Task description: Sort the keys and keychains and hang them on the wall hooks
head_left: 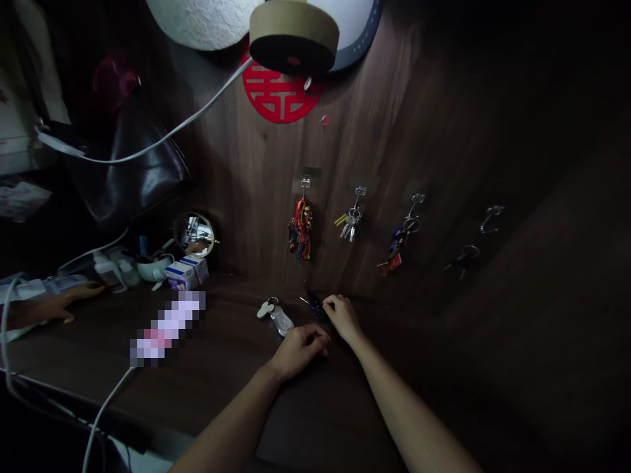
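On the dark wooden surface my right hand (342,316) is closed in a pinch at the edge of a small bunch of dark keys (312,304) with a bluish part. Just left of it, my left hand (300,348) is loosely curled, a gap showing between thumb and forefinger, with nothing visible in it. Beyond the left knuckles lies a silver metal key fob (282,320), joined by a ring to a pale, rounded charm (265,309). The left hand partly covers the fob's near end.
On the wall, hooks carry a colourful braided bunch (301,230), silver keys (351,225) and a red-tagged bunch (396,246). Dim keys (464,259) show below the right hook (491,217). A round mirror (195,234), boxes (183,273) and a pixelated thing with a cable (165,332) are left.
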A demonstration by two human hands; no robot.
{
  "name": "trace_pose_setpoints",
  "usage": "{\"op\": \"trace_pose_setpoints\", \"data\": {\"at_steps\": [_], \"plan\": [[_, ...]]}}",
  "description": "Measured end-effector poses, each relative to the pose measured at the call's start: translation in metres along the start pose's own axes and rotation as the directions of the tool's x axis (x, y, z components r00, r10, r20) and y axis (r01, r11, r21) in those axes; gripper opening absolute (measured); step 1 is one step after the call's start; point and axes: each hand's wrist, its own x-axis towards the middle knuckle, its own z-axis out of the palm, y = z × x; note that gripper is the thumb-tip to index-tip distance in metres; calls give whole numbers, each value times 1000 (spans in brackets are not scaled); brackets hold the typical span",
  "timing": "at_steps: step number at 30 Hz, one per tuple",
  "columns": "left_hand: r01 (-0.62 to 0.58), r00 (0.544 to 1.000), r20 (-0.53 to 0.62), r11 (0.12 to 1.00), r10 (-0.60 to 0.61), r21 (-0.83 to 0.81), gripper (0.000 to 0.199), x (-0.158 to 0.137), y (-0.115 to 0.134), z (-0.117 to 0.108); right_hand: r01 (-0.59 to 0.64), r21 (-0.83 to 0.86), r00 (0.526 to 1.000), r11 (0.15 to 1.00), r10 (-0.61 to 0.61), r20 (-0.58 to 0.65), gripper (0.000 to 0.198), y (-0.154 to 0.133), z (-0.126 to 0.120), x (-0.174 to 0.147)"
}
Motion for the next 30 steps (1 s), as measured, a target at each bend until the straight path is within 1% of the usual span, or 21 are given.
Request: {"op": "trace_pose_setpoints", "data": {"at_steps": [6,10,12,14,18,20,22,25,28,30], "plan": [[-7,1000,-3,1000,7,-12,28,-1,2,-1,17,70,1000,997,-19,22,17,1,-15,-30],[-1,999,-37,999,0,-35,25,0,2,-1,-43,225,999,973,38,31,20,-2,-27,-49],[14,997,-74,999,-18,-48,22,0,1,-1,-82,313,997,946,79,22,22,-6,-34,-55],[15,992,-126,998,-22,-56,20,1,-1,0,-94,380,995,920,103,-3,24,-11,-40,-59],[-30,973,-232,996,9,-87,21,2,-5,0,-74,520,991,851,121,-57,29,-23,-45,-65],[-59,967,-253,993,33,-97,24,2,-5,-1,-52,564,991,824,111,-71,28,-28,-45,-67],[-87,973,-224,990,61,-111,26,1,-5,-1,-23,587,993,809,86,-79,27,-31,-43,-69],[-99,986,-147,984,77,-147,28,-2,-3,-2,14,599,993,801,57,-99,24,-35,-41,-71],[-84,993,-101,976,65,-201,28,-3,0,-2,63,589,992,806,16,-129,19,-39,-40,-72],[-65,996,-83,960,43,-272,27,-4,2,0,120,567,986,815,-31,-164,16,-42,-41,-72]]}}
